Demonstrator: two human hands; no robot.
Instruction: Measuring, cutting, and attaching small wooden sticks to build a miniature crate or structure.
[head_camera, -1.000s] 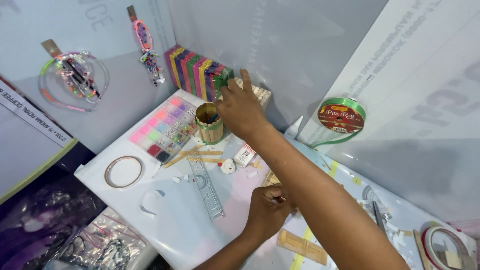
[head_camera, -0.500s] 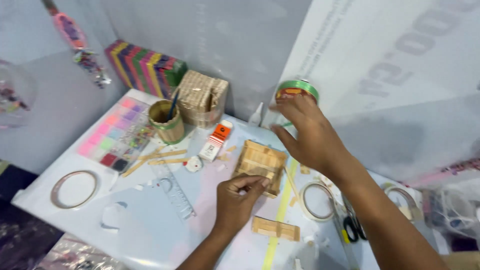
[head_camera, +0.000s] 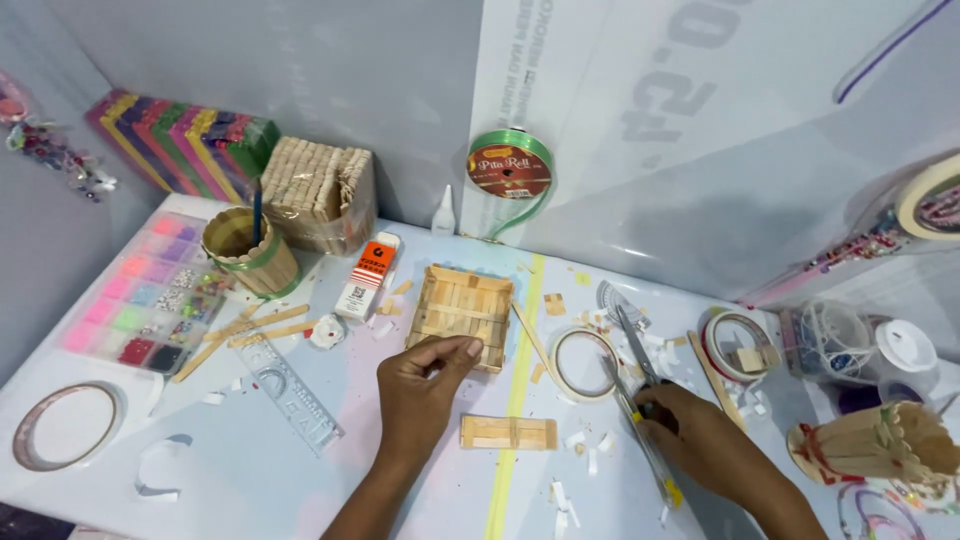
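My left hand (head_camera: 420, 385) rests on the near edge of a square tray made of craft sticks (head_camera: 462, 303), fingers curled on its rim. My right hand (head_camera: 695, 440) lies lower right on the white table, closed around the dark handles of a pair of scissors (head_camera: 632, 352) whose blades point away toward the wall. A small flat panel of craft sticks (head_camera: 508, 432) sits between the two hands. A ring of clear tape (head_camera: 583, 364) lies just left of the scissors.
A stick-built cup (head_camera: 245, 250), a bundle of plain sticks (head_camera: 320, 190), coloured sticks (head_camera: 180, 140), a bead organiser box (head_camera: 140, 300), a clear ruler (head_camera: 285, 390), an orange-white box (head_camera: 366, 273), a green ribbon roll (head_camera: 510, 165), a glue bottle (head_camera: 444, 212), more tape rolls (head_camera: 62, 424).
My right hand came down from the green ribbon roll by the wall to the scissors on the table. The view swung right. My left hand stayed on the stick tray.
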